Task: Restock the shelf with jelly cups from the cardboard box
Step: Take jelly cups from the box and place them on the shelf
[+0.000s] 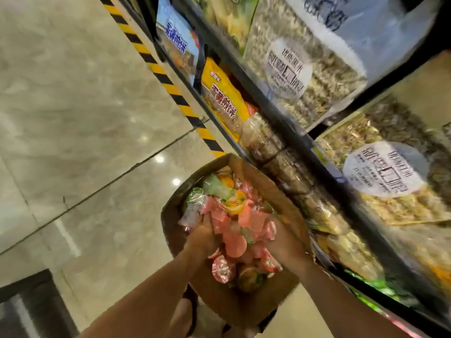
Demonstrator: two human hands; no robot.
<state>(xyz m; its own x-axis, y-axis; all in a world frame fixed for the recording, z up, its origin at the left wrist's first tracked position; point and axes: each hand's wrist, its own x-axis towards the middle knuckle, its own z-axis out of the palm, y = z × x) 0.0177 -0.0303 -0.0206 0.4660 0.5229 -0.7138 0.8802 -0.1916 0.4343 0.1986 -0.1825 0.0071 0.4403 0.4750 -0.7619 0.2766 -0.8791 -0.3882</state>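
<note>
Here's the heap of small round jelly cups (234, 242) with pink, green and orange foil lids, piled high inside the open brown cardboard box (253, 181). The box sits low on the floor, right up against the foot of the black metal shelf (300, 142).

Both hands are deep in the pile. The left hand (202, 237) curls in from one side and the right hand (284, 243) cups in from the other, clasping a mound of mostly pink cups between them. The fingertips are buried among the cups, and the frame is blurred, so the exact grip is hard to read.

Out to the shelf: a yellow plastic snack bag (224, 93) with red lettering stands on the lower tier, and above it sit clear bags with round white labels (290, 67). A yellow-and-black striped strip (156, 67) runs along the shelf's base, and beyond it lies the glossy grey tiled floor (73, 118).
</note>
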